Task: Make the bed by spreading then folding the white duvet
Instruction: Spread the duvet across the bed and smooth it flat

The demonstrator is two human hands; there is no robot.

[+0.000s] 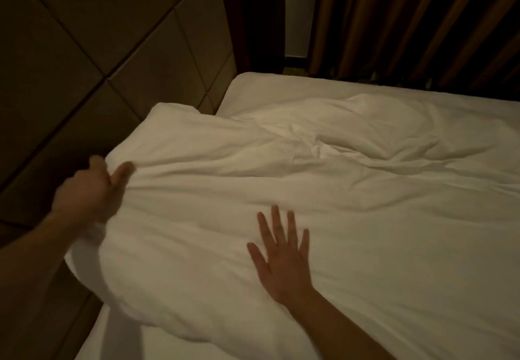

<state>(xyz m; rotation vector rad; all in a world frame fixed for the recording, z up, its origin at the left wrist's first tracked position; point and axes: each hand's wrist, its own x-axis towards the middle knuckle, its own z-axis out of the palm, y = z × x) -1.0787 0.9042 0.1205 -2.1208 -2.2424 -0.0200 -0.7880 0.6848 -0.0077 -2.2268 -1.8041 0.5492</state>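
Big bed [281,89] with a bare white sheet by the padded wall [84,49] and dark curtains [408,21]. On top, white duvet [323,204], still bumpy and creased, lying long-ways from the wall end off to the right. Left hand [92,190], blurry, pinching the duvet edge by the wall, likely to tug it flat. Right hand [281,252] open, fingers spread, pressing down flat, likely to stop it sliding.

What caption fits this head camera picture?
Left hand grips the white duvet's edge; right hand presses it flat.
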